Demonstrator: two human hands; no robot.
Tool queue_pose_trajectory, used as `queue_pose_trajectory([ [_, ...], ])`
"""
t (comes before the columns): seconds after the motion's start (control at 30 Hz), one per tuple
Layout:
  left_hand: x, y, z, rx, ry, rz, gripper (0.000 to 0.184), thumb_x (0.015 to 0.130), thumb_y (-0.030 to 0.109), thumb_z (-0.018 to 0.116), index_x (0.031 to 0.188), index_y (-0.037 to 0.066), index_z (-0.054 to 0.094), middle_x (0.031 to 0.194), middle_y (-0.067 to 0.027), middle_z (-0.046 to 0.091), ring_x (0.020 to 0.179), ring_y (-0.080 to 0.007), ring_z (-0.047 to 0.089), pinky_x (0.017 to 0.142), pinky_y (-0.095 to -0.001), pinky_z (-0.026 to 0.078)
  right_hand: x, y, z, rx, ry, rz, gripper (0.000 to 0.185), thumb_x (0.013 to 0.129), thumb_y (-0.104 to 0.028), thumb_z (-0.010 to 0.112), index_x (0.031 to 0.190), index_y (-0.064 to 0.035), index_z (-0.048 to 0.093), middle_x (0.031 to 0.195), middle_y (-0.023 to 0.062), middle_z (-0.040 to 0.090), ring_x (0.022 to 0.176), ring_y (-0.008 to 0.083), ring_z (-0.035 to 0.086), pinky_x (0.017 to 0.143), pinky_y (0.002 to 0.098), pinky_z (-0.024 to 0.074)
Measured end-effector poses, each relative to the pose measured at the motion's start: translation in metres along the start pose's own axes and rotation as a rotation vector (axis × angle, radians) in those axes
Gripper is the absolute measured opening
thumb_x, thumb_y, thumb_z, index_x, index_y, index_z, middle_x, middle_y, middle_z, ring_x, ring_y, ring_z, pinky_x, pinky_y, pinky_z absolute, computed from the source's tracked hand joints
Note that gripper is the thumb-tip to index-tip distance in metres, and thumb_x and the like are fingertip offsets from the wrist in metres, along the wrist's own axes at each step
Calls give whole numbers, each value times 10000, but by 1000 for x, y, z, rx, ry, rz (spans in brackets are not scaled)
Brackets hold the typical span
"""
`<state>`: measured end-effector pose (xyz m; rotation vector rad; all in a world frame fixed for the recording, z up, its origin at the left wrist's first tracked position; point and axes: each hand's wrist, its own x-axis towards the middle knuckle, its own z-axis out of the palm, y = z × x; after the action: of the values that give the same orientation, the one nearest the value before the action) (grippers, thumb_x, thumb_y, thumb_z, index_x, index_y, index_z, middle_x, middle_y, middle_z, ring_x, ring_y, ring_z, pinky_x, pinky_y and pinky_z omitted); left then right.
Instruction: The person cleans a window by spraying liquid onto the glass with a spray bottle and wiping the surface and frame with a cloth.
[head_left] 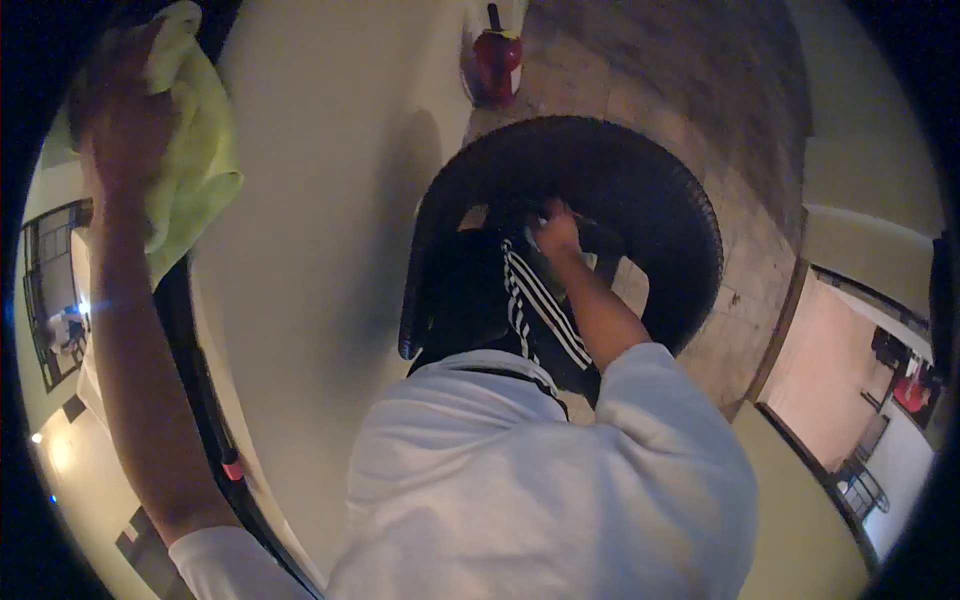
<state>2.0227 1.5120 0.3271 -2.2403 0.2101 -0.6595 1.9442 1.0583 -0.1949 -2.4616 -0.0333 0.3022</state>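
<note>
My left hand [128, 135] is raised at the upper left, closed on a yellow-green cloth [195, 160] that hangs down beside it. A dark edge of a frame or ledge [190, 330] runs along the pale wall near that arm. Low in front of my body, my right hand [556, 232] has its fingers curled near my dark trousers with white stripes [545, 300]. Whatever it holds is too dark to make out. Around my legs curves a large black rim with a textured edge [670, 200], possibly a woven chair.
The pale wall [290, 250] stands close on the left. A red rounded object with a dark stick [497, 65] sits by the wall on the tiled floor [740, 290]. To the right, an opening [825, 370] shows another room with furniture.
</note>
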Motion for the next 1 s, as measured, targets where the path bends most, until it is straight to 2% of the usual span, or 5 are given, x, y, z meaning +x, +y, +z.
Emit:
queue_pose_trajectory([
  [0.13, -1, -8, -15, 88, 170, 86, 432, 807, 208, 611, 1231, 137, 652, 1248, -127, 656, 1182, -310, 602, 997, -434, 499, 0, -33, 7, 0, -65, 4, 631, 822, -327, 747, 1328, -44, 498, 1241, 214, 609, 1154, 421, 577, 972, 477, 483],
  [0.2, -7, -24, 15, 82, -456, -141, 192, 843, 213, 583, 715, 109, 682, 785, -105, 690, 706, -248, 677, 678, -442, 566, 10, -75, 35, 188, -35, 5, 753, 807, -360, 765, 1423, -64, 448, 1340, 193, 562, 1215, 371, 545, 1024, 458, 455],
  [0.4, -10, 7, 57, -472, -44, -147, 735, 654, 0, 667, 1372, 109, 557, 1531, -193, 412, 1374, -425, 417, 1177, -497, 307, -13, -204, -3, 505, 181, -167, 475, 870, -205, 735, 1279, -29, 570, 1214, 196, 614, 1186, 325, 564, 1024, 451, 443],
  [0.77, 39, -112, -54, -22, 497, -240, 660, 680, -41, 679, 1297, 195, 660, 1304, -122, 606, 1252, -345, 539, 1050, -450, 460, 56, -681, -143, 1126, 483, -1176, 503, 959, -118, 549, 1388, 90, 387, 1409, 327, 427, 1311, 495, 431, 1134, 519, 336],
  [1.0, 48, -117, 13, 194, 170, -258, 736, 793, 213, 667, 1435, -62, 432, 1507, -313, 373, 1454, -420, 308, 1212, -478, 221, 75, -712, -98, 734, 426, -1045, 683, 980, -276, 514, 1533, 9, 234, 1600, 275, 180, 1481, 456, 186, 1188, 610, 162],
])
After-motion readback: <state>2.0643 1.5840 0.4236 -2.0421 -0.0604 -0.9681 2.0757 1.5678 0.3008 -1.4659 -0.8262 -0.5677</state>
